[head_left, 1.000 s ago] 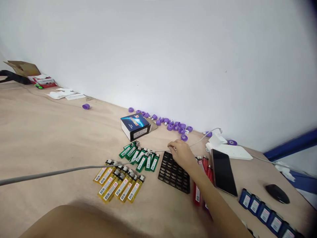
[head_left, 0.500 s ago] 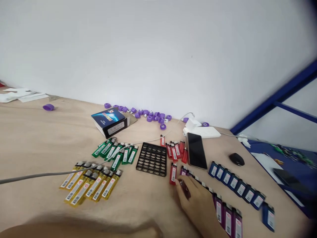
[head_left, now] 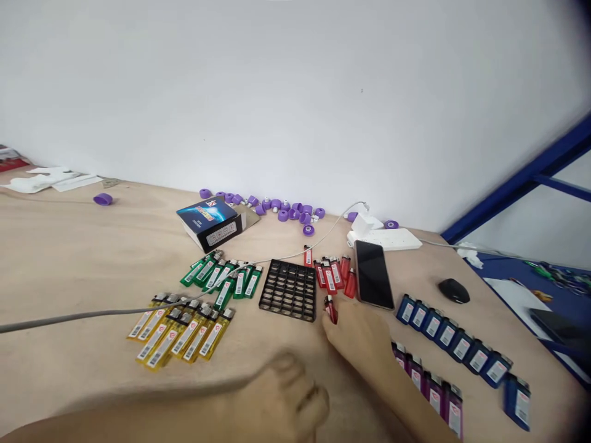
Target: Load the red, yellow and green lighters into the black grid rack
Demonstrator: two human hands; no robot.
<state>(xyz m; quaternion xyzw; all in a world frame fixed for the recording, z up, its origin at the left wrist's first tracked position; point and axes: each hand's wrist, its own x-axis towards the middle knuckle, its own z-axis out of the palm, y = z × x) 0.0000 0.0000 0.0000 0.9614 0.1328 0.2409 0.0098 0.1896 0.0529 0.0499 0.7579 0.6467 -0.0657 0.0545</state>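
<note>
My right hand (head_left: pixel 353 326) has its fingers round a red lighter (head_left: pixel 329 307), just right of the black grid tray (head_left: pixel 289 289). Near the bottom centre, my left hand (head_left: pixel 286 400) is curled above the table, slightly blurred; whether anything is inside its fingers is hidden. Several red lighters (head_left: pixel 329 275) lie beyond my right hand. Green lighters (head_left: pixel 224 294) and yellow lighters (head_left: pixel 162 349) lie in groups to the left. A row of purple lighters (head_left: pixel 434 394) is partly covered by my right arm, with blue lighters (head_left: pixel 447 334) to its right.
A blue box (head_left: pixel 207 221) and purple caps (head_left: pixel 282 215) stand near the wall. A phone (head_left: pixel 373 274), a white power strip (head_left: pixel 392 239) and a black mouse (head_left: pixel 454 290) are at the right. A grey cable (head_left: pixel 92 315) crosses the yellow and green lighters.
My left hand has come into view at the bottom centre. My right hand has moved up to the red lighter and closed round it. The view has shifted slightly.
</note>
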